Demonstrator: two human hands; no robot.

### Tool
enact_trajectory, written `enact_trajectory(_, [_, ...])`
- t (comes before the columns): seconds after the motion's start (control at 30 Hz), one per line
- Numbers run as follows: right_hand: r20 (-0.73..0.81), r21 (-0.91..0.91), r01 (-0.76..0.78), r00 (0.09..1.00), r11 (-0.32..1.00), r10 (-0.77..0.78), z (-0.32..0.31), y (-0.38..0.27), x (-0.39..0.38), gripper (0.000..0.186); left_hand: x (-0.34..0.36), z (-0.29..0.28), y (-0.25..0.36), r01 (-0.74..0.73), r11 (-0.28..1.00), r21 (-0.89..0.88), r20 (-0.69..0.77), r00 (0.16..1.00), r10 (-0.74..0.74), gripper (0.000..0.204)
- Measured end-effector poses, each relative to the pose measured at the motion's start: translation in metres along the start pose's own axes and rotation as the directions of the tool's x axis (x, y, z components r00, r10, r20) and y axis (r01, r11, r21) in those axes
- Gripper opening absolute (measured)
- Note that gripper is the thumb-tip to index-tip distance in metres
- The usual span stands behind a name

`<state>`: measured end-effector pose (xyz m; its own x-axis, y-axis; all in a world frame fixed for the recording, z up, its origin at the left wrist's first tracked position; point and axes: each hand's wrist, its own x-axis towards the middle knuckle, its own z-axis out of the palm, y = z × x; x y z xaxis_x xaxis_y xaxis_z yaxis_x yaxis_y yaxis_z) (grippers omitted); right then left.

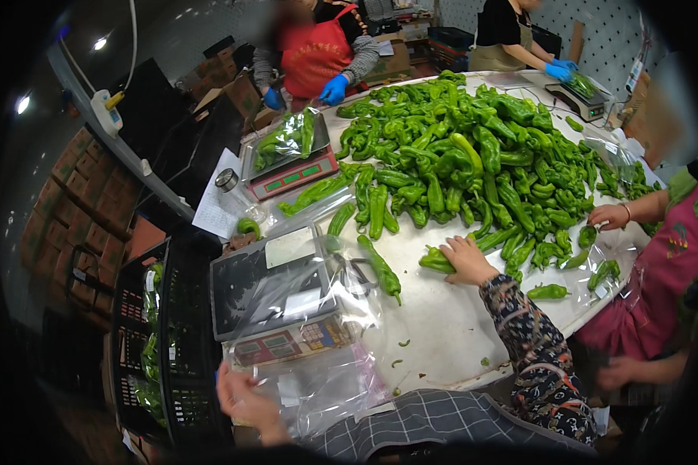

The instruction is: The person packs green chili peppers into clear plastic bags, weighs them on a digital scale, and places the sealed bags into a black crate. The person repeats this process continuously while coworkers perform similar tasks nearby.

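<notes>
My right hand (468, 261) reaches over the table with its fingers around one end of a green pepper (437, 260), at the near edge of the large pepper heap (473, 155). My left hand (247, 401) is at the near left, beside the weighing scale (275, 341). Its fingers are loosely bent and apart, with nothing visible in them. Clear plastic bags (326, 387) lie beside that hand, on and in front of the scale. One long pepper (380, 270) lies alone between the scale and my right hand.
Black crates (171, 349) with bagged peppers stand left of the table. A red scale (295, 177) bearing a bag of peppers is farther back, near a co-worker in a red apron (318, 54). Another co-worker's hand (609, 216) touches the heap's right side. A gloved person works at a far scale (578, 101).
</notes>
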<state>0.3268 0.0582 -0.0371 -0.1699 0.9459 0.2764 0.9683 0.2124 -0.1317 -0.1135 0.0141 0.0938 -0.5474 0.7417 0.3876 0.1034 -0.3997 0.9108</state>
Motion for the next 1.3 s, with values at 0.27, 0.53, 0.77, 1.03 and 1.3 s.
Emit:
enact_trajectory(0.27, [0.25, 0.199, -0.345, 0.923, 0.917, 0.293, -0.018, -0.019, 0.003, 0.035, -0.028, 0.068, -0.055, -0.105, 0.973, 0.207, 0.592, 0.805, -0.039, 0.023])
enact_trajectory(0.53, [0.458, 0.88, -0.469, 0.879, 0.074, 0.13, -0.153, -0.106, -0.078, 0.04, -0.054, 0.117, -0.056, -0.306, 0.934, 0.184, 0.795, 0.605, 0.042, 0.025])
enact_trajectory(0.77, [0.709, 0.668, -0.693, 0.704, -0.272, -0.052, -0.049, -0.136, -0.087, 0.04, -0.072, 0.124, -0.026, -0.397, 0.903, 0.165, 0.958, 0.281, -0.052, 0.033])
enact_trajectory(1.03, [0.205, 0.616, -0.402, 0.912, 0.678, 0.355, -0.096, -0.187, -0.096, 0.035, -0.079, 0.104, -0.04, -0.476, 0.833, 0.282, 0.926, 0.363, -0.106, 0.035])
enact_trajectory(1.3, [0.39, 0.845, -0.424, 0.906, 0.326, 0.167, -0.145, -0.187, -0.101, 0.04, -0.073, 0.097, -0.053, -0.723, 0.627, 0.289, 0.932, 0.362, -0.012, 0.037])
